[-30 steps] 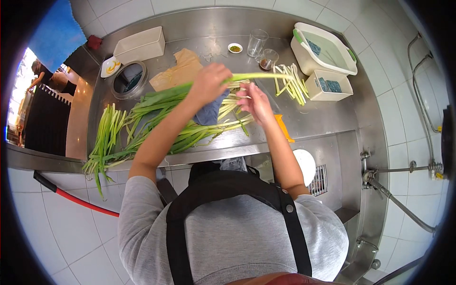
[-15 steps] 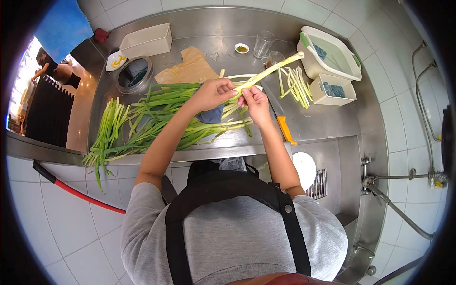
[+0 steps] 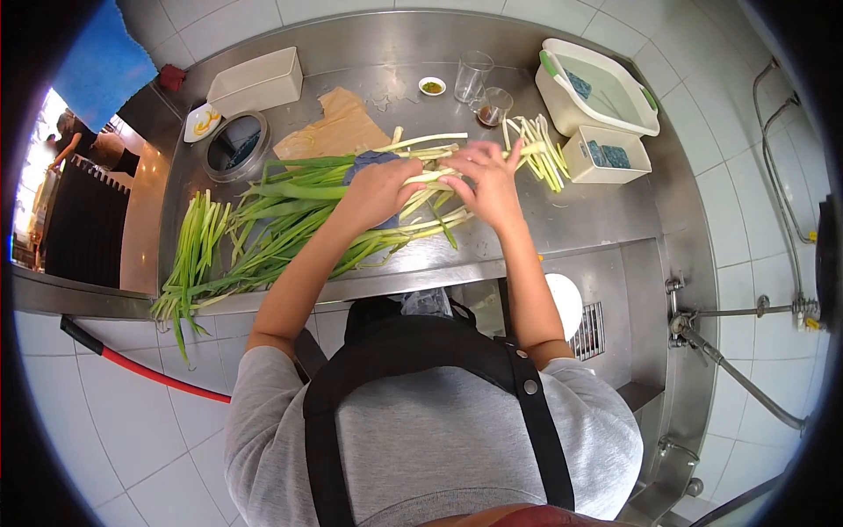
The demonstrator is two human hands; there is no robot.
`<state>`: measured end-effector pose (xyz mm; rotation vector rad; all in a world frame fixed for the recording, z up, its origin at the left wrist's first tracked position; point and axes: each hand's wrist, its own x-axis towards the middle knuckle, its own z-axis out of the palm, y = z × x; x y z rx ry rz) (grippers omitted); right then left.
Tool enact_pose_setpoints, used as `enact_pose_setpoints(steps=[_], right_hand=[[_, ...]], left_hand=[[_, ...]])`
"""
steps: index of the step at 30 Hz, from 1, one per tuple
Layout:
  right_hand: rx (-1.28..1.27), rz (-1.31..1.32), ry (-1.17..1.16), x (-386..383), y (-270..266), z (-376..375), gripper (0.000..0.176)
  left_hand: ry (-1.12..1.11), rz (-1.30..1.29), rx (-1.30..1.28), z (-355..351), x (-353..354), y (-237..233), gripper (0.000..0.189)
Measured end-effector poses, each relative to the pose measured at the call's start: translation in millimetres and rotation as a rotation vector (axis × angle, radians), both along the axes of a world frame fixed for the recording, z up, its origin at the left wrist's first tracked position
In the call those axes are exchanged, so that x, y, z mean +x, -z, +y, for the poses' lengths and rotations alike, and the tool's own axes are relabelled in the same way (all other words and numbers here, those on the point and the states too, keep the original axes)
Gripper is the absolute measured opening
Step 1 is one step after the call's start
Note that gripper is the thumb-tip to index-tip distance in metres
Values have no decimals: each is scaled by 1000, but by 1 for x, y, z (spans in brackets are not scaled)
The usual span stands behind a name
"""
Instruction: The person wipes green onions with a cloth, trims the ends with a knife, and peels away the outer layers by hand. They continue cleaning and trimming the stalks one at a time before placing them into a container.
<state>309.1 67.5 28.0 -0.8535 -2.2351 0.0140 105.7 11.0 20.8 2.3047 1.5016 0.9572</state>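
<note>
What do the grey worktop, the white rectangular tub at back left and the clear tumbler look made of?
Grey worktop: likely brushed stainless steel, dull sheen, soft reflections. White rectangular tub: probably matt plastic, opaque. Clear tumbler: see-through, glass or plastic.

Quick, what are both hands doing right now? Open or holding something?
Left hand: fingers curled over the leek stalks; firm grip cannot be told.
Right hand: open, fingers spread on the same stalks.

- White tiled wall [image 3: 246,13] beyond the left grip [image 3: 376,189], behind the steel tabletop [image 3: 597,211].
- White tiled floor [image 3: 114,422] nearer than the grip.
- Bright opening [image 3: 39,149] far to its left.
</note>
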Motion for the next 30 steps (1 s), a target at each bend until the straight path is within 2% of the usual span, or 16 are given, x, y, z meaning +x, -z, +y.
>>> enact_pose_setpoints(steps=[1, 3, 5, 8, 9, 11, 15, 18, 20, 22, 25, 26, 27, 29, 30], right_hand=[[-229, -69, -46, 4, 1, 2, 17], [-273, 4, -114, 6, 9, 6, 14], [-319, 72, -190, 12, 14, 14, 12], [-197, 502, 91, 47, 19, 47, 13], [-99, 566, 220, 62, 20, 58, 12], [-148, 752, 295, 86, 8, 68, 15], [-14, 853, 329, 109, 8, 84, 19], [270, 984, 593, 159, 4, 95, 21], [363, 998, 659, 178, 2, 94, 22], [-37, 1065, 576, 183, 3, 90, 26], [-260, 820, 340, 144, 39, 89, 34], [-472, 660, 321, 119, 45, 79, 37], [-679, 496, 295, 92, 51, 68, 49], [-895, 284, 69, 53, 67, 42, 64], [-808, 160, 52, 39, 87, 43, 70]], left_hand=[[-4, 56, 51, -3, 0, -6, 21], [-13, 111, 104, -9, 0, -14, 22], [-73, 208, 48, -16, -4, -17, 22], [-121, 131, 28, -26, -24, -17, 21], [-128, 134, 27, -29, -33, -18, 21], [-146, 40, -52, -34, -45, -19, 20], [-72, 26, 8, -36, -48, -15, 22], [-81, 36, 8, -40, -67, -12, 22], [-222, 70, -108, -46, -86, -13, 22], [-221, 38, -144, -46, -98, -12, 19], [-214, -153, -282, -39, -101, -10, 17], [-209, -153, -282, -35, -101, -7, 17], [-191, -224, -279, -30, -101, -1, 16], [-182, -290, -282, -25, -104, 8, 16], [-156, -334, -273, -22, -105, 11, 16]])
